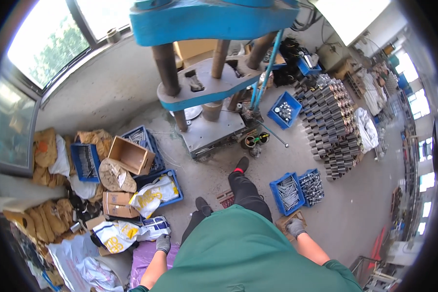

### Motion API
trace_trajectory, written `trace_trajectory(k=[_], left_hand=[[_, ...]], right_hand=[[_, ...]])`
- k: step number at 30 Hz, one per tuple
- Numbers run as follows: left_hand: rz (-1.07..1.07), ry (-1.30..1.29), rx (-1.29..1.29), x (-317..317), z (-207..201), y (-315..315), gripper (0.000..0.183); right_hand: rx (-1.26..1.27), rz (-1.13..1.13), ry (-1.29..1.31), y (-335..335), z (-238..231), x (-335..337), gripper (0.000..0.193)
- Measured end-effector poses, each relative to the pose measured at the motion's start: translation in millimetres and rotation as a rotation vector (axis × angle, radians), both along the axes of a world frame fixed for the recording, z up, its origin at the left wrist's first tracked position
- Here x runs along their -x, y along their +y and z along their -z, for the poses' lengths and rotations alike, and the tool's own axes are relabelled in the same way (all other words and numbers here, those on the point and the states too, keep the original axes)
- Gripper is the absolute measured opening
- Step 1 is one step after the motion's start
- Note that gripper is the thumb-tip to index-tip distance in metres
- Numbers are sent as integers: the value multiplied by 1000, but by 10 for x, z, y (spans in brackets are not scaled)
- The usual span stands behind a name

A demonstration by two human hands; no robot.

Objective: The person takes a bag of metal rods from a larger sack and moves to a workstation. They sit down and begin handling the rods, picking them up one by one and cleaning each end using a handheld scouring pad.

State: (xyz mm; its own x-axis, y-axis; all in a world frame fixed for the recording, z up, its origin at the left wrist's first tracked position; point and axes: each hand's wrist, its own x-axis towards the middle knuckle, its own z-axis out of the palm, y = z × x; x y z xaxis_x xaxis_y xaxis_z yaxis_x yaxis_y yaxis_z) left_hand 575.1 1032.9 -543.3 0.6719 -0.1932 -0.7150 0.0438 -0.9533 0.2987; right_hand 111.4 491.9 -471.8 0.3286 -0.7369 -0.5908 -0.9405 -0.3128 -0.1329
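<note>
My left hand (163, 243), in a grey work glove, hangs at my left side above a purple sack (143, 260). Its fingers look loosely apart, with nothing seen in them. Beside it lies a white and blue plastic package (155, 227). My right hand (296, 228), gloved in grey too, is over a small cardboard box (281, 223); whether it touches the box I cannot tell. Nothing shows in its fingers. Just beyond stand a blue crate of metal rods (288, 194) and another blue crate with short metal parts (311, 187).
A blue press (211, 100) with thick columns stands ahead. Stacked metal cylinders (332, 126) rise at the right, near a blue bin (283, 111) of small parts. Cartons, crates and sacks crowd the left, including an open cardboard box (131, 155). Small pots (255, 140) sit by the press.
</note>
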Motion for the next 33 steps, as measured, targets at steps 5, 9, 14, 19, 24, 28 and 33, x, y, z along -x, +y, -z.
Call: trace_trajectory(k=[5,9,14,19,24,28,33], left_hand=[[-92,-93,102,-443,230,-922,32],[-80,-160,286,-486,362,-1709,29],[48,-36,430,-365,531,-2913,32],[284,-20,313,-49,550,-3918,31],[662,263,117,398,829,-4841,29],[719,214,185,862,1527,-4807,34],[128,330,224,1834,1147,-4616,30]], right_hand=[[-52,284,-46,-66,16,576,15],[10,636,-141,-375,-550,-348,19],[167,375,-575,-1396,154,-657,22],[-2,-115,-589,-1903,928,-1922,22],[-260,-349,-647,-1785,1919,-2291,31],[-422,-545,-785,-1547,2513,-2291,35],[-661,596,-739,-848,1715,-1997,24]])
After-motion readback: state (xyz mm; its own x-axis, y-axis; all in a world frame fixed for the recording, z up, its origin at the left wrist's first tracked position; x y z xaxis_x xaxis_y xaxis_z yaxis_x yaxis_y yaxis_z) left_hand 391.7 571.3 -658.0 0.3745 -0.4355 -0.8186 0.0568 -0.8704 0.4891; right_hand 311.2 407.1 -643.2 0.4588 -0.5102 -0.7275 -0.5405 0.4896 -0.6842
